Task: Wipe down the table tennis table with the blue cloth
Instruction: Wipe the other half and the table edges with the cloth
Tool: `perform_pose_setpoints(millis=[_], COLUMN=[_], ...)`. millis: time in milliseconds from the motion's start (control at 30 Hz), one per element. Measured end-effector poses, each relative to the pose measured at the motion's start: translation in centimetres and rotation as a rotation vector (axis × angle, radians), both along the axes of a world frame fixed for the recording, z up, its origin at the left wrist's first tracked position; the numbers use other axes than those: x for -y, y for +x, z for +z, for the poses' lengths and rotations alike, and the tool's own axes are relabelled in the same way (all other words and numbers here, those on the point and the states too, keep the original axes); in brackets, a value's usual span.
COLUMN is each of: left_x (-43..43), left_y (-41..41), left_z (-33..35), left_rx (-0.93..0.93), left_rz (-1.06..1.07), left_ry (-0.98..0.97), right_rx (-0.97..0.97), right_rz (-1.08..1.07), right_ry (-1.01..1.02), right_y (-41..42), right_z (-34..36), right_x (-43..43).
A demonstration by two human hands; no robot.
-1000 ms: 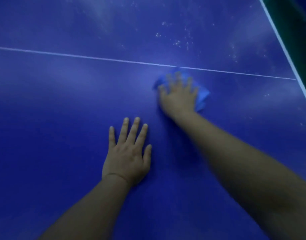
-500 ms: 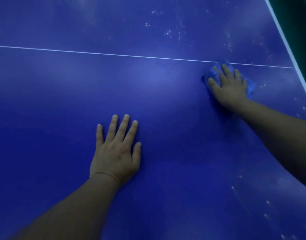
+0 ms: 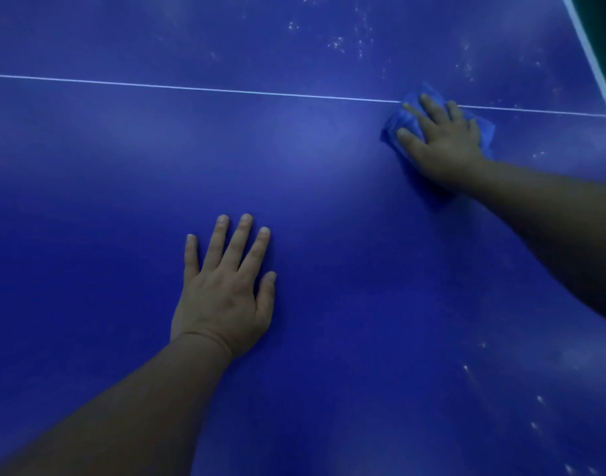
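Dim, bluish light throughout, soft glare patch far centre. Far right corner: narrow dark green strip (image 3: 603,15), nearly black; floor or wall, cannot tell.

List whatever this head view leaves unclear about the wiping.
1. Crumpled blue cloth: head view, mostly under the flat right hand; outline hidden.
2. Dark blue table tennis table: head view, frame cuts off near, left and far sides.
3. Small white specks: head view, too small to tell dust from droplets.

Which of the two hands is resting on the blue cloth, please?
The right hand, pressing the blue cloth on the white line; the left hand lies flat on the bare table.
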State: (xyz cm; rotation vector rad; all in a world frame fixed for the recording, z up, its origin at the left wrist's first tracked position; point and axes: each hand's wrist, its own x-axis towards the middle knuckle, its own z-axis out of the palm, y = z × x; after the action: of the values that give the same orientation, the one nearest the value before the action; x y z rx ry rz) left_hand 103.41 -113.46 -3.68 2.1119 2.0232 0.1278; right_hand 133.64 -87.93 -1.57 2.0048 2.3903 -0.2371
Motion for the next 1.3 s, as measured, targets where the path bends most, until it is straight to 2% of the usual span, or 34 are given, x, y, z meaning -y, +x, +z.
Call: perform_pose_setpoints(millis=[33, 100, 200, 267, 333, 367, 400, 533, 567, 600, 667, 733, 800, 833, 967, 1033, 1100, 1167, 1200, 1233, 1300], left_x=[0.0, -0.1, -0.1, -0.1, -0.1, -0.2, -0.2, -0.1, -0.1, -0.1, -0.3, -0.4, -0.3, -0.3, -0.7, -0.7, -0.9, -1.4, -1.3, -0.8, 2.0], left_y=[0.0, 0.0, -0.2, -0.1, 0.0, -0.1, -0.1, -0.3, -0.2, -0.2, -0.1, -0.1, -0.1, 0.0, 0.3, 0.3, 0.1, -0.1, -0.4, -0.9, -2.2], left_z=[0.0, -0.1, 0.0, 0.0, 0.1, 0.0, 0.0, 0.0, 0.0, 0.1, 0.1, 0.0, -0.1, -0.1, 0.2, 0.3, 0.4, 0.7, 1.0, 1.3, 1.8], left_rx=[0.003, 0.01, 0.012, 0.011, 0.012, 0.008, 0.002, 0.004, 0.007, 0.01, 0.021, 0.042, 0.051, 0.049, 0.034, 0.015, 0.017, 0.084, 0.156, 0.241, 0.355], left_rz=[0.001, -0.001, -0.005, -0.006, -0.007, -0.006, -0.007, -0.009, -0.004, 0.001, 0.004, 0.001, -0.002, -0.004, 0.005, -0.009, -0.023, -0.025, -0.006, 0.028, 0.084], left_ry=[0.0, 0.005, 0.009, 0.012, 0.014, 0.014, 0.012, 0.01, 0.006, -0.003, -0.015, 0.009, 0.028, 0.031, -0.026, -0.072, -0.117, -0.171, -0.189, -0.177, -0.077], right_rx=[0.009, 0.048, 0.033, -0.024, -0.029, 0.005, 0.04, -0.03, -0.064, -0.075, -0.066, -0.123, -0.167, -0.178, -0.045, -0.003, -0.018, -0.051, -0.058, -0.059, -0.09], right_rz=[-0.008, 0.212, 0.836, 1.227, 1.384, 1.348, 1.201, 0.034, -0.173, -0.275, -0.24, -0.038, 0.1, 0.095, -0.149, -0.336, -0.565, -0.72, -0.668, -0.526, -0.125], right_ry=[-0.016, 0.007, 0.054, -0.02, -0.055, -0.011, 0.05, 0.029, 0.012, 0.023, 0.036, 0.103, 0.185, 0.189, 0.151, 0.04, -0.005, -0.015, -0.024, -0.006, 0.078], right_y=[-0.6, -2.0, -1.5, 0.9, 3.1, 3.5, 3.4, 0.5, -1.1, -3.2, -8.1, -12.5, -14.1, -13.2, -3.2, 1.4, 2.5, -0.6, -3.2, -6.0, -11.1], right_z=[-0.3, -0.8, -1.2, -0.5, 0.3, -0.1, -0.7, -0.9, -0.7, -0.6, -1.3, -2.1, -2.3, -2.4, -2.3, -1.6, -1.2, -0.9, -0.8, -1.1, -1.8], right_x=[0.6, 4.1, 15.4, 21.0, 19.6, 17.1, 14.2, 5.3, 5.1, 5.7, 9.4, 16.2, 23.0, 25.4, 31.1, 32.8, 32.8, 31.2, 30.7, 30.8, 33.4])
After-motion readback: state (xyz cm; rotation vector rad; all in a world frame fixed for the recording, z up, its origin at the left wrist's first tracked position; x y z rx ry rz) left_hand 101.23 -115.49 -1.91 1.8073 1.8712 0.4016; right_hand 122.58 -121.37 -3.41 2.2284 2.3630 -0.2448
